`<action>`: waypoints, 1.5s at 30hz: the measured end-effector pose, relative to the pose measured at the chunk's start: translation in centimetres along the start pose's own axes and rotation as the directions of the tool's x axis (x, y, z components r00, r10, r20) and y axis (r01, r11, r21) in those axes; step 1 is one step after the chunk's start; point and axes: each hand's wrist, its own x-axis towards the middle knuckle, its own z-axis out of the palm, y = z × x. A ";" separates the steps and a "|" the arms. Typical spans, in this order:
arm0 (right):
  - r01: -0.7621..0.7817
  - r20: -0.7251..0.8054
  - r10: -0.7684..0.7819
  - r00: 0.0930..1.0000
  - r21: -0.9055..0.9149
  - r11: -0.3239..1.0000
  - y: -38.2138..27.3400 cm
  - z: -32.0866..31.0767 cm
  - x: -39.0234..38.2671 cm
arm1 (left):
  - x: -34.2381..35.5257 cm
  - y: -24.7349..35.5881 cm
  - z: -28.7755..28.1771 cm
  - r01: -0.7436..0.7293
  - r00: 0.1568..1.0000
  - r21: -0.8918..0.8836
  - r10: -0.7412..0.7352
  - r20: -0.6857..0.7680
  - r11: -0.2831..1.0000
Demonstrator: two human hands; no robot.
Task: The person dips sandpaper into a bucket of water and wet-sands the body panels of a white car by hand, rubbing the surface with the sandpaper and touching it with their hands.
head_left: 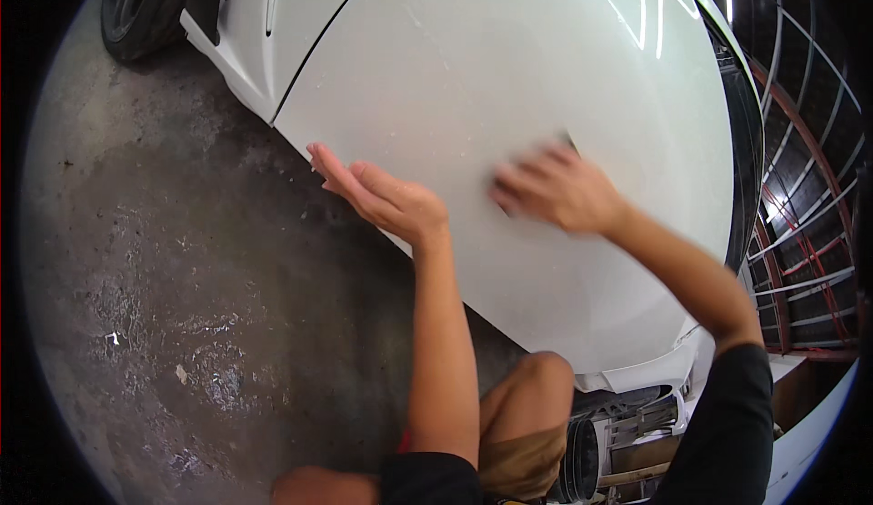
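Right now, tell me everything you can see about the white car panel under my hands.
The white car panel is a big, glossy, gently domed painted sheet catching light streaks, with a dark seam to the next panel. The left hand rests at its lower edge; the blurred right hand presses something small and dark on it.

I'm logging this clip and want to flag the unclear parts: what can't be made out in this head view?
- Right hand: motion-blurred on the white car panel; a dark edge shows behind it, but whether the fingers hold anything cannot be told.
- Left hand: its far side, against the panel's edge, is hidden by the hand itself.
- Wheel: cut off by the picture's top rim.
- Panel underside: hidden by the panel itself.
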 end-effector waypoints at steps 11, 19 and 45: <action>0.075 -0.094 -0.088 0.992 -0.143 0.987 -7.1 2.7 -8.9 | 2.9 -0.7 -1.5 0.082 0.988 0.020 -0.078 -0.130 0.996; -0.064 -0.208 0.043 0.977 -0.099 0.993 3.2 1.6 15.5 | 1.7 0.1 -0.1 0.103 0.976 -0.062 -0.113 -0.184 0.993; 0.211 0.013 -0.212 0.977 0.069 0.975 -11.8 7.6 -6.0 | 9.9 0.4 -6.1 0.085 0.907 -0.156 -0.141 -0.396 0.984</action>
